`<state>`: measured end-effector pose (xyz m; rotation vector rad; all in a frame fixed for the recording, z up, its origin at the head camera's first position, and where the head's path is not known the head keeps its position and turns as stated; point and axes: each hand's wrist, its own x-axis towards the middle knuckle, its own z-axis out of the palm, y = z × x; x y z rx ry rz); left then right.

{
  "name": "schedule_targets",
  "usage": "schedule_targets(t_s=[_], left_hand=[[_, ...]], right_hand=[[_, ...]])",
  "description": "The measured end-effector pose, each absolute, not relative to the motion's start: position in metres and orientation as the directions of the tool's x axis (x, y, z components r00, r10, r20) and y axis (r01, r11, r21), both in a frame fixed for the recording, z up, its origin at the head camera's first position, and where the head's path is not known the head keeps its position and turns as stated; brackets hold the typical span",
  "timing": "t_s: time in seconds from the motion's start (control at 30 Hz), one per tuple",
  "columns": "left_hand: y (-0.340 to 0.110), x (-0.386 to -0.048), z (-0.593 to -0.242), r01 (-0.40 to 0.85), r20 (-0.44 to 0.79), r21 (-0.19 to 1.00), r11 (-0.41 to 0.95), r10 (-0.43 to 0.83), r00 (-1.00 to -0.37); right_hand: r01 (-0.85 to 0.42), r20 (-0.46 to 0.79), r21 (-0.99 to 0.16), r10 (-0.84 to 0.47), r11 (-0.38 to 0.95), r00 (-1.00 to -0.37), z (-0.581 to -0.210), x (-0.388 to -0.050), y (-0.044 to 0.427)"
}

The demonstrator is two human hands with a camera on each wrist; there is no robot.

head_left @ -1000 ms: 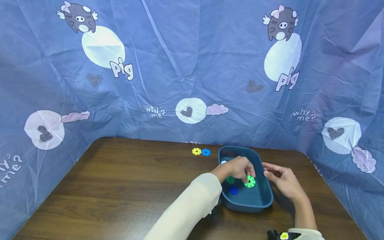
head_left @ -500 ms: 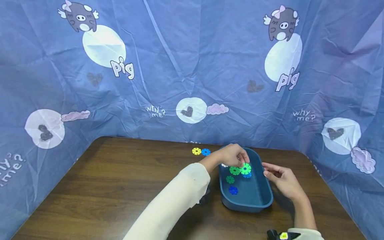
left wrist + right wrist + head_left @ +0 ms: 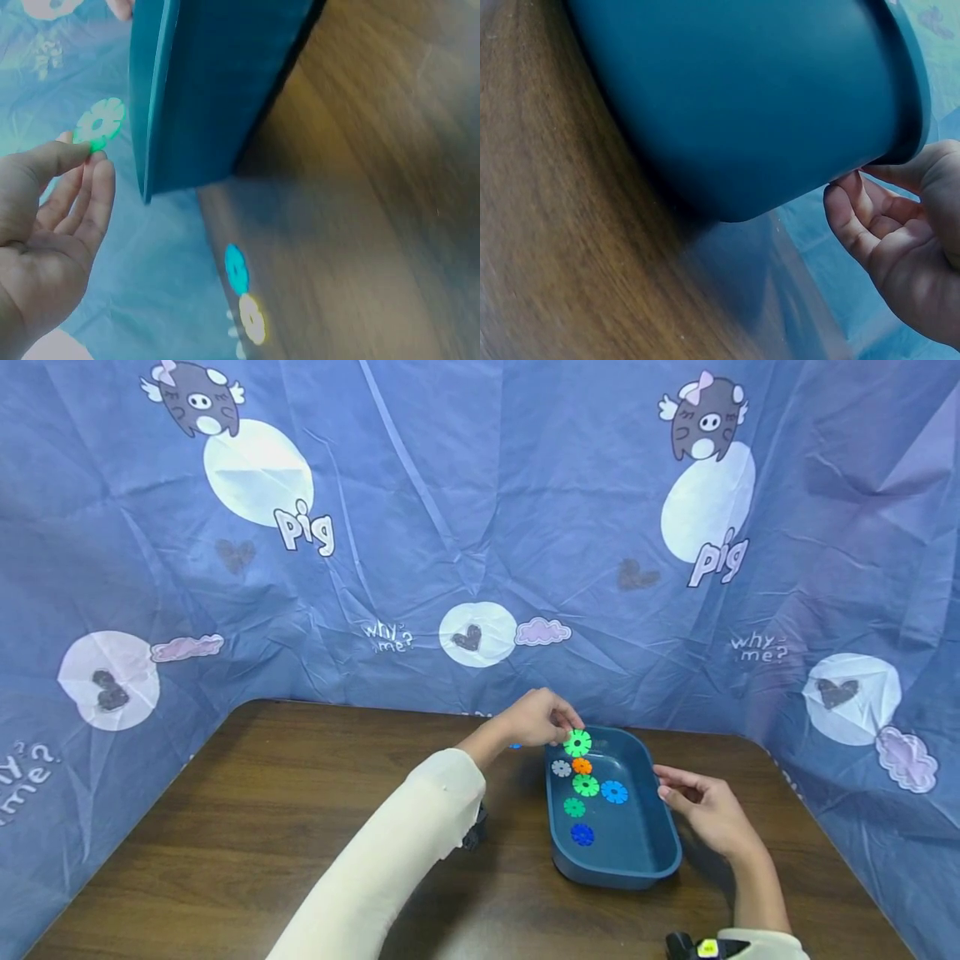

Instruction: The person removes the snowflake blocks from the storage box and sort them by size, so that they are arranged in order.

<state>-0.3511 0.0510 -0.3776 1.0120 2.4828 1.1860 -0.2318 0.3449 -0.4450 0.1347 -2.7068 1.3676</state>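
Note:
My left hand (image 3: 536,718) pinches a bright green notched plastic disc (image 3: 101,122) between thumb and fingertips. In the head view this disc is above the back left corner of a dark teal bin (image 3: 633,852). Flat in the bin lie a white disc (image 3: 561,768), an orange disc (image 3: 582,766), a second bright green disc (image 3: 586,785), a light blue disc (image 3: 614,792), a darker green disc (image 3: 574,807) and a dark blue disc (image 3: 582,834). My right hand (image 3: 716,818) touches the outside of the bin's right rim with its fingertips.
Left of the bin, a blue disc (image 3: 236,268) and a yellow disc (image 3: 253,319) lie side by side on the wooden table (image 3: 300,802). The head view mostly hides them behind my left hand. A blue printed cloth (image 3: 420,568) hangs behind the table.
My left hand has lifted the bright green disc from the bin's middle and carried it back and left to the corner. Discs beneath have come into view. The right hand stays at the rim.

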Motion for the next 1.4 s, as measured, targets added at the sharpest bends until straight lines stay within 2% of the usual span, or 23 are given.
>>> schedule_targets(t_s=[0.43,0.7,1.1,1.27,1.4], left_hand=[[-0.003,-0.369,-0.386,0.477,0.097,0.708,0.521,0.597,-0.796],[-0.043,-0.378,-0.4,0.443,0.107,0.73,0.521,0.553,-0.826],[-0.089,-0.382,-0.43,0.295,0.096,0.784,0.547,0.363,-0.927],[-0.097,-0.381,-0.443,0.234,0.116,0.819,0.524,0.249,-0.962],[-0.1,-0.381,-0.452,0.149,0.085,0.87,0.47,0.156,-0.984]], right_hand=[[-0.128,0.139,-0.79,-0.028,0.599,-0.99,-0.447,-0.231,0.344],[-0.134,0.144,-0.784,-0.033,0.605,-0.989,-0.446,-0.232,0.343],[-0.125,0.131,-0.792,-0.035,0.598,-0.991,-0.444,-0.232,0.344],[-0.135,0.141,-0.789,-0.037,0.599,-0.989,-0.445,-0.233,0.345],[-0.146,0.156,-0.784,-0.037,0.603,-0.987,-0.445,-0.232,0.347]])
